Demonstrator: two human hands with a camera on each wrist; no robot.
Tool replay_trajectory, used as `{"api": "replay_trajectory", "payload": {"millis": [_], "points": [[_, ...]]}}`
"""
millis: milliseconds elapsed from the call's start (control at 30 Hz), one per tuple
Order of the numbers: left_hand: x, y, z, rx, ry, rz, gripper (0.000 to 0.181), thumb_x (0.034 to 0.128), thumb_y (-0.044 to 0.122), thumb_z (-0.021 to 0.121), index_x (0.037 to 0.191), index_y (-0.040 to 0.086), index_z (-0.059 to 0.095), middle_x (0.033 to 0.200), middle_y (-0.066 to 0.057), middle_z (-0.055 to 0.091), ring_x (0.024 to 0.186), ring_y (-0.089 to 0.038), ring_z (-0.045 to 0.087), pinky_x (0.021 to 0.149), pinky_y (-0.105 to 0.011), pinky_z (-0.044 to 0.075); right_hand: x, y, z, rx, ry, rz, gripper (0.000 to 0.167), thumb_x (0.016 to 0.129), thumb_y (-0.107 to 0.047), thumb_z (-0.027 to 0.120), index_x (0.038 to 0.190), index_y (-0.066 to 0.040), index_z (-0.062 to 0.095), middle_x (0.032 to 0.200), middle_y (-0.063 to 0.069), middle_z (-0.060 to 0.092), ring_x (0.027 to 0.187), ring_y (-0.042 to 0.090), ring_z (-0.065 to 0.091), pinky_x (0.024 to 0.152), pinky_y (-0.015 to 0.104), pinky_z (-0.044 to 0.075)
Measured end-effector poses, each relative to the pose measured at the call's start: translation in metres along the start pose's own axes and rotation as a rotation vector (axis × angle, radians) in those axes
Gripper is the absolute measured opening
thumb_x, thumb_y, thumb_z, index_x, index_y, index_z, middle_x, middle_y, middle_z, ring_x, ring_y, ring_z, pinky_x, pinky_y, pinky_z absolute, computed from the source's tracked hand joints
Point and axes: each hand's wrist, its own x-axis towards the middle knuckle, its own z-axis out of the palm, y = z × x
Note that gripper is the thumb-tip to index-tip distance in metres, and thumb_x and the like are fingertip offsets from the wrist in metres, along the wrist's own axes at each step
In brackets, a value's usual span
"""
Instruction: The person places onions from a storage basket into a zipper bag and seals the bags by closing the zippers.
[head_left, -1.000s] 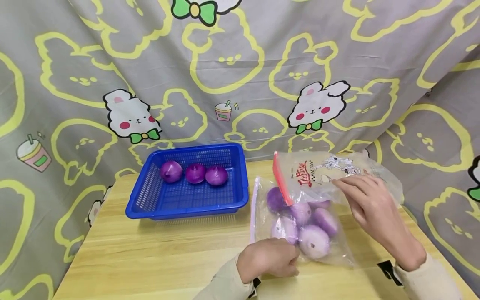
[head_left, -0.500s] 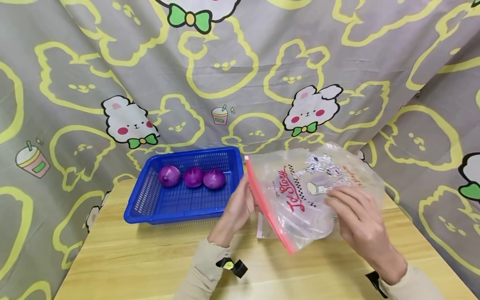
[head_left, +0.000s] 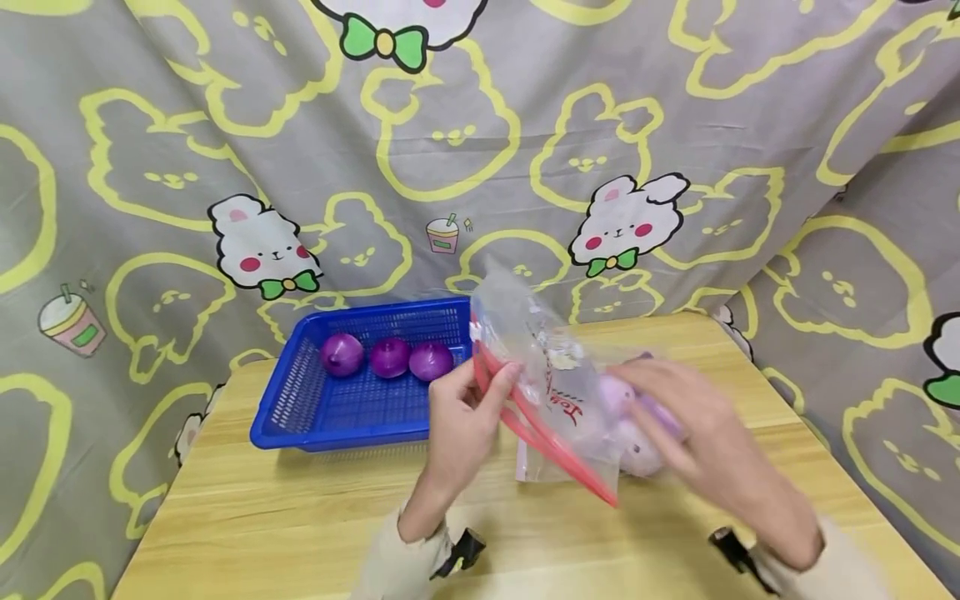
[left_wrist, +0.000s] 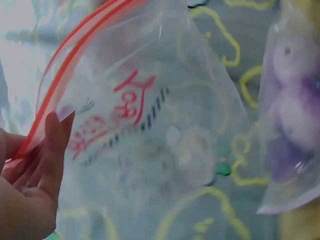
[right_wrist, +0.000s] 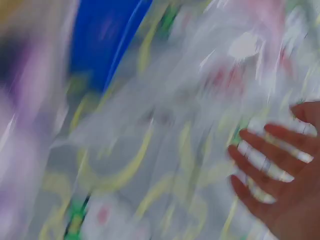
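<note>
My left hand (head_left: 463, 425) pinches the red zip edge of a clear printed zip bag (head_left: 528, 346), which hangs tilted above the table. In the left wrist view this zip bag (left_wrist: 135, 150) looks flat, with red lettering. My right hand (head_left: 701, 437) is blurred beside it, and in the right wrist view its fingers (right_wrist: 265, 165) are spread and hold nothing. A second clear bag of purple onions (head_left: 637, 450) lies on the table, partly covered by the printed bag and right hand. The left wrist view shows this onion bag (left_wrist: 295, 115) at its right side.
A blue plastic basket (head_left: 337, 437) stands at the left back of the wooden table (head_left: 300, 517). Three purple onions (head_left: 389, 357) sit in it in a row. A grey patterned cloth (head_left: 450, 100) hangs behind the table.
The left hand left the onion bag and took the printed bag by its red zip edge. That bag has shifted left and tipped up. The right hand has come off it.
</note>
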Motion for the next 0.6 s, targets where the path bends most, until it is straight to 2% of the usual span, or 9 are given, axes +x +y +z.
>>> {"api": "replay_trajectory", "payload": {"millis": [33,67,133,200,267,367,433,500,600], "points": [[-0.003,0.005,0.005,0.053,0.010,0.069,0.010,0.0939,0.010,0.068,0.088,0.002,0.071,0.063,-0.009,0.064,0.045,-0.005,0.048,0.037,-0.017,0.038,0.002,-0.012,0.003,0.003,-0.010,-0.007,0.046,0.101,-0.038,0.053,0.128,-0.003,0.065,0.118,0.010,0.069,0.105,0.027,0.063,0.099,0.031,0.044],[-0.006,0.008,0.010,0.083,0.003,0.128,0.008,0.0928,0.008,0.069,0.087,0.003,0.071,0.062,-0.007,0.063,0.048,-0.006,0.054,0.040,-0.016,0.042,0.004,-0.023,0.007,-0.008,-0.029,-0.011,0.049,0.101,-0.043,0.054,0.130,-0.004,0.063,0.116,0.008,0.070,0.101,0.024,0.064,0.093,0.031,0.047],[-0.011,0.014,0.017,0.121,-0.039,0.214,0.004,0.0920,0.007,0.070,0.090,0.003,0.070,0.064,-0.005,0.065,0.052,-0.005,0.059,0.044,-0.015,0.046,0.006,-0.038,0.015,-0.065,-0.036,-0.029,0.053,0.101,-0.047,0.052,0.130,-0.003,0.063,0.112,0.006,0.071,0.093,0.022,0.066,0.081,0.033,0.051],[-0.015,0.019,0.021,0.116,-0.113,0.226,0.008,0.0915,0.008,0.071,0.097,0.003,0.070,0.071,-0.005,0.069,0.058,-0.004,0.062,0.049,-0.015,0.050,0.008,-0.044,0.019,-0.098,-0.001,-0.033,0.051,0.103,-0.045,0.050,0.123,-0.001,0.065,0.104,0.007,0.072,0.087,0.022,0.068,0.072,0.037,0.052],[-0.017,0.022,0.021,0.110,-0.180,0.201,0.013,0.0914,0.008,0.071,0.104,0.004,0.068,0.078,-0.005,0.071,0.064,-0.003,0.063,0.053,-0.015,0.051,0.008,-0.043,0.019,-0.079,0.041,-0.019,0.048,0.105,-0.040,0.046,0.116,0.001,0.067,0.098,0.008,0.072,0.082,0.023,0.069,0.070,0.039,0.052],[-0.016,0.024,0.017,0.100,-0.218,0.195,0.015,0.0904,0.005,0.071,0.105,0.004,0.068,0.081,-0.005,0.072,0.068,-0.005,0.066,0.059,-0.017,0.054,0.008,-0.035,0.015,0.006,0.112,0.007,0.037,0.105,-0.026,0.048,0.108,0.003,0.070,0.090,0.010,0.073,0.070,0.019,0.067,0.062,0.032,0.052],[-0.014,0.026,0.012,0.115,-0.191,0.221,0.013,0.0899,0.000,0.070,0.102,0.002,0.068,0.080,-0.006,0.072,0.067,-0.009,0.067,0.060,-0.020,0.055,0.010,-0.029,0.010,0.105,0.138,0.079,0.025,0.102,-0.011,0.051,0.106,0.005,0.070,0.082,0.010,0.072,0.062,0.013,0.065,0.053,0.024,0.051],[-0.012,0.028,0.005,0.166,-0.119,0.229,0.017,0.0873,-0.007,0.068,0.102,0.002,0.068,0.075,-0.006,0.069,0.063,-0.012,0.066,0.058,-0.021,0.055,0.013,-0.021,0.003,0.146,0.183,0.192,0.017,0.095,0.002,0.054,0.100,0.002,0.071,0.071,0.006,0.069,0.053,0.006,0.058,0.044,0.016,0.044],[-0.007,0.033,-0.006,0.338,0.004,0.151,0.033,0.0800,-0.013,0.064,0.107,0.006,0.066,0.068,0.000,0.061,0.056,-0.009,0.056,0.049,-0.019,0.047,0.018,-0.010,-0.011,0.082,0.228,0.358,0.016,0.088,0.008,0.061,0.094,-0.001,0.073,0.064,0.002,0.066,0.051,0.001,0.055,0.044,0.012,0.042]]}}
